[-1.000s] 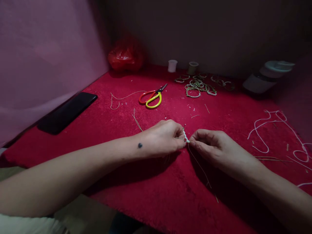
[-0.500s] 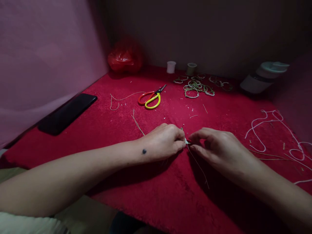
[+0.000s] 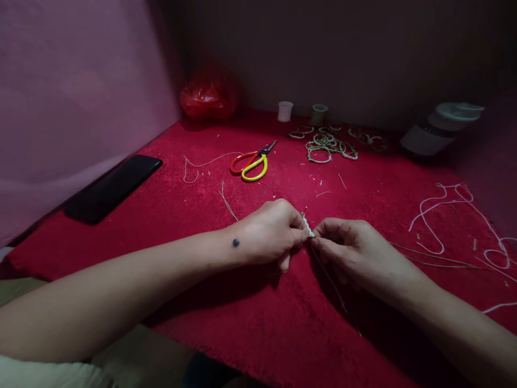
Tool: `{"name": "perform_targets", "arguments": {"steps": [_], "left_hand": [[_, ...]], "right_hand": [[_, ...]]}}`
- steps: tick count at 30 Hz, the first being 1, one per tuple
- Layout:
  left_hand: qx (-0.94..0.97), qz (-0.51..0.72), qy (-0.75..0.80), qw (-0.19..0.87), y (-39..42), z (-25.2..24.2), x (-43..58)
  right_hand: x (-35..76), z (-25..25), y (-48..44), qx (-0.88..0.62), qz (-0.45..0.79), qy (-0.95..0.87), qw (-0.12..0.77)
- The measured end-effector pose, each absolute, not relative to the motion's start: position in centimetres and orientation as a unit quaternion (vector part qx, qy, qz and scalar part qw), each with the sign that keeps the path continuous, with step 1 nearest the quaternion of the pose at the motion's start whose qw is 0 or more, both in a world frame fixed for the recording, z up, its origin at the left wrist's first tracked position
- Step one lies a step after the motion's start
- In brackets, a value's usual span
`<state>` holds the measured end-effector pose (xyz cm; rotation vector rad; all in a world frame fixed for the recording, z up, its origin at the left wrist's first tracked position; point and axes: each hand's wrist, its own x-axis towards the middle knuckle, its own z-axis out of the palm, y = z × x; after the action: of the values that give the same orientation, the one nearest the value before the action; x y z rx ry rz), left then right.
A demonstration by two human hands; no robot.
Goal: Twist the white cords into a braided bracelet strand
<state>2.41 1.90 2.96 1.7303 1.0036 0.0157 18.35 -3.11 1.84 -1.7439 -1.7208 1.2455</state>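
Note:
Between my hands is a short white-and-green braided cord (image 3: 307, 226), partly hidden by fingers. My left hand (image 3: 277, 231) pinches it from the left, thumb and forefinger closed. From the right, my right hand (image 3: 347, 242) holds the cord's end, its thumb and forefinger pressed together. A thin loose thread (image 3: 329, 277) trails from the right fingertips down over the red cloth. Tan cord ends (image 3: 228, 202) stick out behind my left hand.
Scissors (image 3: 254, 163) with red and yellow handles lie beyond my hands. Further back are braided bracelets (image 3: 319, 155), two spools (image 3: 285, 111) and a red plastic bag (image 3: 208, 99). A phone (image 3: 114, 188) lies left; white cord (image 3: 440, 200) and a lidded container (image 3: 438, 129) are right.
My right fingertips have closed from a slightly parted pose onto the cord end. More of the braid shows above my left fingers, and a left finger now hangs lower.

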Motion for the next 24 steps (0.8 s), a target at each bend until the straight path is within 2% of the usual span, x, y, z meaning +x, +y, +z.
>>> {"name": "perform_targets", "arguments": {"steps": [4, 10, 17, 24], "left_hand": [[0.681, -0.013, 0.441, 0.584, 1.82, 2.92, 2.7], [0.683, -0.022, 0.43, 0.59, 1.57, 2.34, 2.66], [0.737, -0.016, 0.414, 0.534, 1.32, 2.28, 2.35], [0.809, 0.054, 0.384, 0.443, 1.31, 2.11, 2.27]], "right_hand": [[18.46, 1.81, -3.03, -0.628, 0.428, -0.624, 0.181], [18.52, 1.3, -2.88, -0.624, 0.394, -0.644, 0.202], [18.35, 1.02, -3.01, -0.626, 0.34, -0.678, 0.182], [18.32, 0.98, -3.04, -0.626, 0.342, -0.681, 0.167]]}}
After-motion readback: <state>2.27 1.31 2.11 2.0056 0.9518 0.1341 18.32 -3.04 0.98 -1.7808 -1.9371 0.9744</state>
